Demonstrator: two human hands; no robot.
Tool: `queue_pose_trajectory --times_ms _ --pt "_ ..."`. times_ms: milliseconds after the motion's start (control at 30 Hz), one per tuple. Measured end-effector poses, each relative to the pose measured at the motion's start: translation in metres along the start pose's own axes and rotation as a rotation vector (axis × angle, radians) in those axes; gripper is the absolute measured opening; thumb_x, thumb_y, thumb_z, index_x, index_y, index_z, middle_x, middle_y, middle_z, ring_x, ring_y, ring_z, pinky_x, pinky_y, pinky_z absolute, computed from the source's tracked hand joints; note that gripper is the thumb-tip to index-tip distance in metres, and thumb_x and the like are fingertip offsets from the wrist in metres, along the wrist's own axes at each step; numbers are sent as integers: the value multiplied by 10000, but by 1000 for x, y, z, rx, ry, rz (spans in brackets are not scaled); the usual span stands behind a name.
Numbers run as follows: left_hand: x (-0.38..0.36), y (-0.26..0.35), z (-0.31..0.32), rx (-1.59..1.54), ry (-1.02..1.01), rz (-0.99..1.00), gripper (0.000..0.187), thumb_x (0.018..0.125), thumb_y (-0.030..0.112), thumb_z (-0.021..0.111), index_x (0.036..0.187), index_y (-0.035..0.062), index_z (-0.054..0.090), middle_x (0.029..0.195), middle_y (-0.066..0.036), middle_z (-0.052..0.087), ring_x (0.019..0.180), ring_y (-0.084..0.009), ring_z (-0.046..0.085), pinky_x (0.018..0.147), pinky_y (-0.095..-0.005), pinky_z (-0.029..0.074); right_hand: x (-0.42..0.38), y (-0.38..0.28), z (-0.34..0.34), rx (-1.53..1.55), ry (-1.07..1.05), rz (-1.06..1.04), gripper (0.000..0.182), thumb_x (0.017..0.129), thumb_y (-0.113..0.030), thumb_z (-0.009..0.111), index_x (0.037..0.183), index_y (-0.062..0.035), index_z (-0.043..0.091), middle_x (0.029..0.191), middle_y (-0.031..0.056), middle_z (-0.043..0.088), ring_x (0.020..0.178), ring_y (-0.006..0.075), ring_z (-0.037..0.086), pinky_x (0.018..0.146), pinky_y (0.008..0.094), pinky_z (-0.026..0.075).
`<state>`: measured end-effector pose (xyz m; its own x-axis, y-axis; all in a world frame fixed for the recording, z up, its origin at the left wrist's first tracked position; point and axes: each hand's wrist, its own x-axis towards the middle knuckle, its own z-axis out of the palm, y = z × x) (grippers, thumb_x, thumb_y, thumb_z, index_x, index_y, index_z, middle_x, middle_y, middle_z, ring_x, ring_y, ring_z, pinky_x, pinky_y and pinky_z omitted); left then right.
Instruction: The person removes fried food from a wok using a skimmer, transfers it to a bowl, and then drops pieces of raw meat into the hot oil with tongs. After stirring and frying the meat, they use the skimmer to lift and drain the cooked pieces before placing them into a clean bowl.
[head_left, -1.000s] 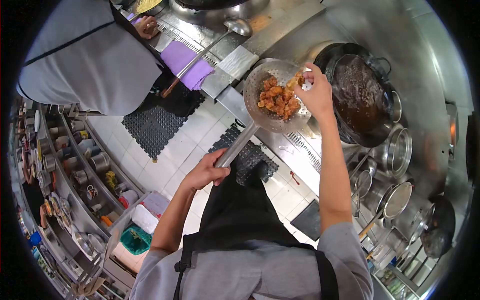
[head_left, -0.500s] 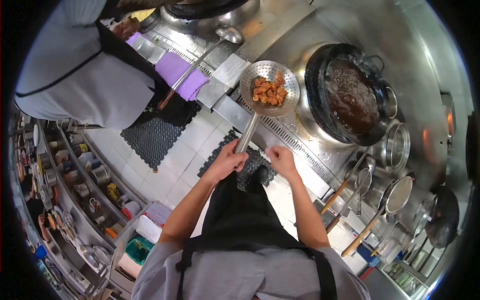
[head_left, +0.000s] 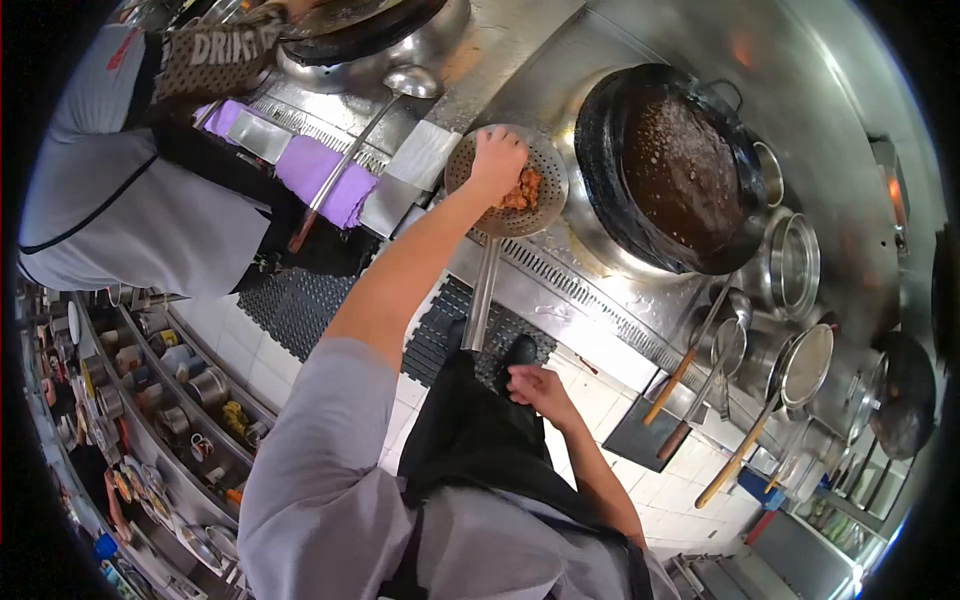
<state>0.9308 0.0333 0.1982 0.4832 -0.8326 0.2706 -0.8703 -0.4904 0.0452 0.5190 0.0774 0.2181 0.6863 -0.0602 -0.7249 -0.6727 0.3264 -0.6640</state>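
Observation:
A round perforated metal strainer (head_left: 548, 160) rests on the steel stove ledge, its long handle (head_left: 481, 290) pointing back toward me with nothing gripping it. Orange fried pieces (head_left: 526, 188) lie in it. My left hand (head_left: 497, 160) reaches into the bowl, fingers curled down onto the pieces. My right hand (head_left: 535, 385) is low against my black apron (head_left: 480, 440), loosely spread and holding nothing.
A black wok (head_left: 680, 170) of dark oil sits just right of the strainer. A ladle (head_left: 410, 82) and a purple cloth (head_left: 318, 180) lie to the left, beside a co-worker in grey (head_left: 130, 210). Ladles and strainers (head_left: 720, 345) hang at right; shelves of containers (head_left: 170, 400) line the left.
My left hand let go of the strainer handle and reached into the bowl onto the fried pieces. My right hand dropped to my apron. The strainer now rests on the ledge.

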Motion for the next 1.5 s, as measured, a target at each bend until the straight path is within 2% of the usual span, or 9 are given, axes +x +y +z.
queue_pose_trajectory --times_ms 133,333,567,800,833,900,1033,1100,1500 --pt "10 2 -1 -75 -12 -46 241 769 148 680 1003 91 677 1049 -82 636 1079 -288 530 871 -505 377 41 -33 43 566 -95 -8 559 980 -378 613 1405 -64 430 1115 156 643 1069 247 650 912 368 535" --pt "-151 17 -90 -555 300 -371 347 797 156 674 1124 47 639 1085 -169 591 1051 -370 542 872 -497 419 92 -87 66 499 136 -66 201 926 -145 627 1108 -116 547 685 -15 510 527 111 478 453 291 402" --pt "-553 55 -134 -493 -781 -943 370 806 209 661 1142 57 656 1092 -203 658 1090 -375 610 914 -490 499 63 -66 -39 375 -12 -3 281 920 -108 639 1196 -76 600 700 -24 507 581 67 450 500 214 361" --pt "-839 129 -192 -1017 89 -1936 302 810 194 701 1068 38 678 832 -116 689 713 -219 703 558 -348 536 -40 -61 -75 -486 -64 -249 519 828 -159 708 1277 -35 480 595 -12 481 443 88 430 397 238 353" --pt "-866 128 -198 -1076 275 -2025 242 827 171 696 1032 45 681 790 -97 676 656 -183 692 495 -305 512 -65 -80 -65 -600 63 244 748 865 -310 705 1500 -82 382 1442 166 453 1313 110 410 1095 251 298" --pt "-920 119 -205 -1170 876 -2067 178 842 164 683 992 68 674 807 -103 678 676 -183 690 487 -297 495 -126 -99 36 -768 -77 91 589 866 -293 667 1369 -34 507 1198 103 576 930 160 554 779 278 459" --pt "-1017 47 -281 -932 1803 -1956 141 881 201 651 964 90 626 827 -68 641 718 -227 678 566 -319 508 -159 -85 217 -721 -457 -13 625 880 -370 695 1376 -43 505 1234 115 581 954 164 570 796 264 463" --pt "-1097 11 -298 -1000 2210 -1746 177 879 197 660 985 77 585 856 -68 623 748 -256 684 595 -329 516 -113 -54 297 -749 -634 47 517 792 -136 687 1251 -16 483 582 8 476 429 98 438 389 251 351" --pt "-1153 -16 -341 -787 2220 -1805 210 861 7 572 1062 -51 554 923 -178 658 654 -289 694 552 -360 602 -118 111 856 -993 -1336 -254 319 768 -65 648 1043 67 554 613 34 518 439 123 495 393 278 363"
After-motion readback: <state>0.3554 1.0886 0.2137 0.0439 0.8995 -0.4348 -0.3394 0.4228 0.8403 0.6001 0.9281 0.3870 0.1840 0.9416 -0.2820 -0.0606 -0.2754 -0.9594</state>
